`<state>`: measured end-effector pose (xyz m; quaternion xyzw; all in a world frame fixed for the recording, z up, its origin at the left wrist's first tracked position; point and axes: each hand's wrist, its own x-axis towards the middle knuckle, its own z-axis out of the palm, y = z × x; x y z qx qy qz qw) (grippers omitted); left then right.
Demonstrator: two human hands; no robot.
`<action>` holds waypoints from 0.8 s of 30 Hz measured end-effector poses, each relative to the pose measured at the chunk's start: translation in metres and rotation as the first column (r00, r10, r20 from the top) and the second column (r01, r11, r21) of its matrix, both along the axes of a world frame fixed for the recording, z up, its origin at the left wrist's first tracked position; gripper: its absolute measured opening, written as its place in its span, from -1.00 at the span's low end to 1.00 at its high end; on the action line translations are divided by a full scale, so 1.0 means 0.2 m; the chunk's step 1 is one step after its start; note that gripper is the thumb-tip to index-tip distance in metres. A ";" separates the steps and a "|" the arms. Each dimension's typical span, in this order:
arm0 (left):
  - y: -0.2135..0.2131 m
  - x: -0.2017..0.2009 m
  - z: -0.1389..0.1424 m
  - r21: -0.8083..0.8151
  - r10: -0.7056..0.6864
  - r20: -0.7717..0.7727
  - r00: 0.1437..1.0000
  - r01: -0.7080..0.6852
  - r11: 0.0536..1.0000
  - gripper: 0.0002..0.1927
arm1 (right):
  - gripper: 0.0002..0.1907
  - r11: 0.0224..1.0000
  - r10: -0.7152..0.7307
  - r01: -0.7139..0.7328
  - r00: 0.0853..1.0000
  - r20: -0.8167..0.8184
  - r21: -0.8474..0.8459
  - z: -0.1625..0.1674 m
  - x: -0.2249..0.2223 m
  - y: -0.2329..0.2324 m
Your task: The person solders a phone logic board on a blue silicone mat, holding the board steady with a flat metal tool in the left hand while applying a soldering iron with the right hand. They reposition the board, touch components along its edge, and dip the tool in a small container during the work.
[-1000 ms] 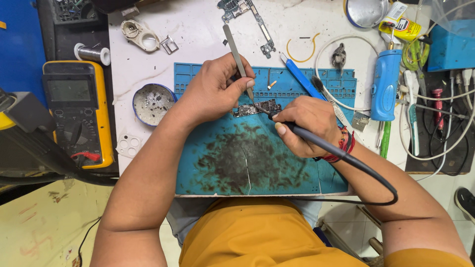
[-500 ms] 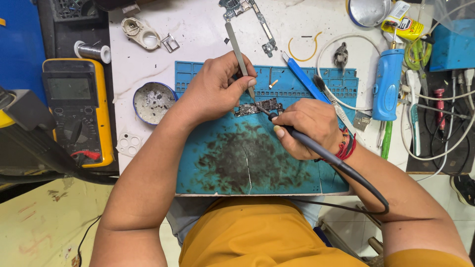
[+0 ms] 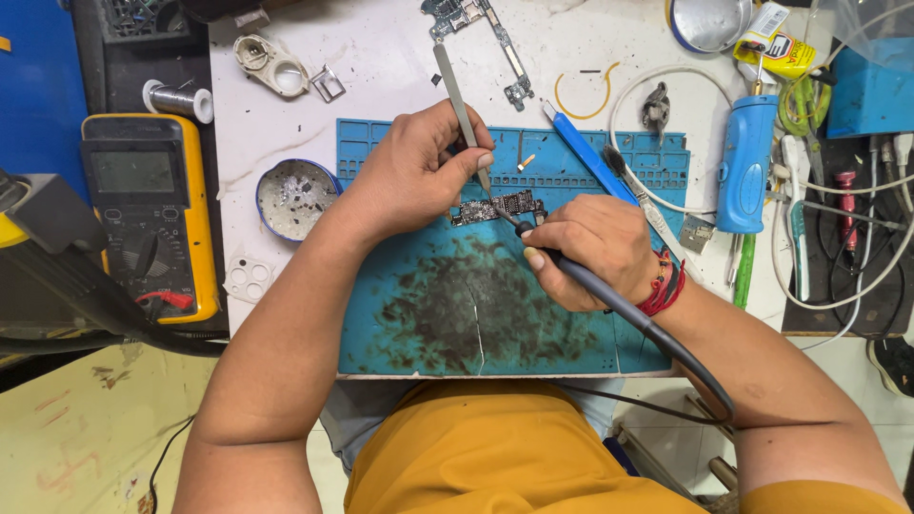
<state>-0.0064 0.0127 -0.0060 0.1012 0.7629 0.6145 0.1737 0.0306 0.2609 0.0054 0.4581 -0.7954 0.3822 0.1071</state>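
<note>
Standing right by the counter (image 3: 381,57) here, and it's a proper repair setup. The left hand (image 3: 414,171) is pinching a pair of metal tweezers (image 3: 460,109) with the tips pointing down at a small circuit board (image 3: 495,207) that sits on the blue work mat (image 3: 457,314), up near the mat's middle. The right hand (image 3: 590,249) is wrapped around a soldering iron (image 3: 571,271) like a pen, with the tip touching or just about touching the board's right side; its thick dark cable runs back over the wrist, which has red thread bands on it. The mat is pretty scorched and grubby below the board. Left of the mat there's a small round tin (image 3: 297,197) full of grey gunk, and further left a yellow multimeter (image 3: 152,214). To the right lies a blue cylinder-shaped tool (image 3: 747,162), with a tangle of cables beyond it. Another long circuit board (image 3: 481,38) lies up top on the white surface.
</note>
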 end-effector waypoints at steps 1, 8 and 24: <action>0.00 0.00 0.00 -0.004 0.000 0.005 1.000 0.000 1.000 -0.89 | -0.85 1.000 -0.006 0.006 1.000 0.001 0.003 0.00 0.00 0.00; 0.00 0.00 0.01 -0.012 0.003 0.016 1.000 -0.003 1.000 -0.88 | -0.84 1.000 -0.007 0.007 1.000 -0.007 0.004 0.00 0.00 0.00; 0.00 0.00 0.00 -0.001 0.001 0.001 1.000 -0.001 1.000 -0.88 | -0.84 1.000 -0.019 0.019 1.000 -0.012 0.005 -0.01 0.00 0.00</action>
